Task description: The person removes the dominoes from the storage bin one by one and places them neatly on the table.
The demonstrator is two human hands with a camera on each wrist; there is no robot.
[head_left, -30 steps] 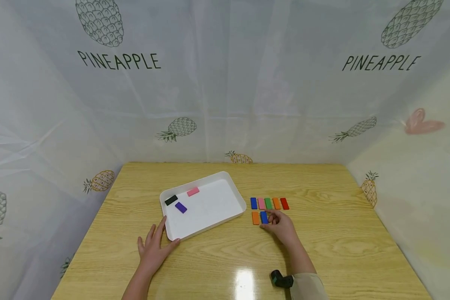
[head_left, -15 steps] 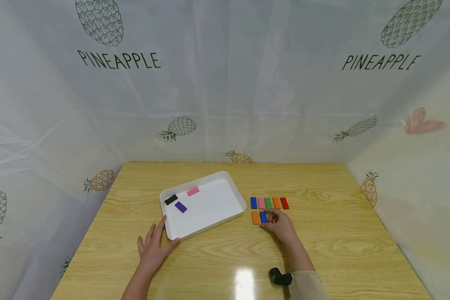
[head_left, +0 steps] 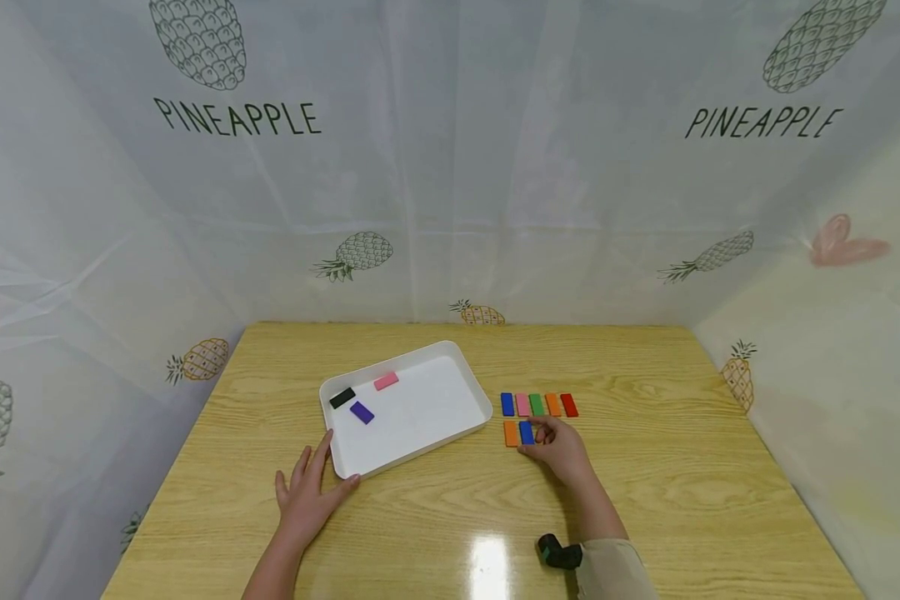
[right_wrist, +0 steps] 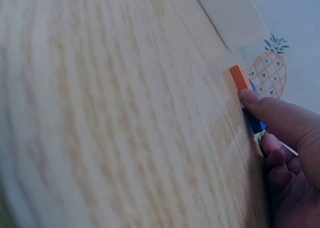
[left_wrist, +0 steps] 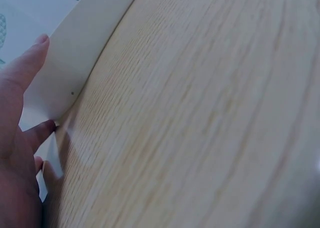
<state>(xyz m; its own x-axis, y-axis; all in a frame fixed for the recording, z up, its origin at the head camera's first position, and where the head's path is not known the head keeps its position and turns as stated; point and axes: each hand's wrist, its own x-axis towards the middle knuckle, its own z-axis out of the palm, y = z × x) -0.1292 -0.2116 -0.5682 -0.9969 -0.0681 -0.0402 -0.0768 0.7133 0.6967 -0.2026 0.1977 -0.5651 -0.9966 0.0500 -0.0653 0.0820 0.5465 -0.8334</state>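
Observation:
My right hand (head_left: 562,452) pinches a small blue block (head_left: 526,432) by its near and far ends, between thumb and forefinger. That block lies flat on the table, close beside an orange block (head_left: 511,433) on its left; the right wrist view shows the thumb (right_wrist: 270,111) by the orange block (right_wrist: 240,79). My left hand (head_left: 305,504) rests spread at the near left corner of a white tray (head_left: 420,454), its fingertips touching the outer wall. Inside the tray lie a black block (head_left: 342,397), a purple block (head_left: 362,412) and a pink block (head_left: 386,381).
Behind the held block runs a row with a blue block (head_left: 507,405), a pink block (head_left: 522,405), a green block (head_left: 536,405), an orange block (head_left: 552,405) and a red block (head_left: 569,405). A printed curtain (head_left: 450,208) encloses the wooden table (head_left: 682,483).
The blue block in my right hand has shifted slightly left, narrowing the gap to the orange block. My left hand and the tray stay where they were.

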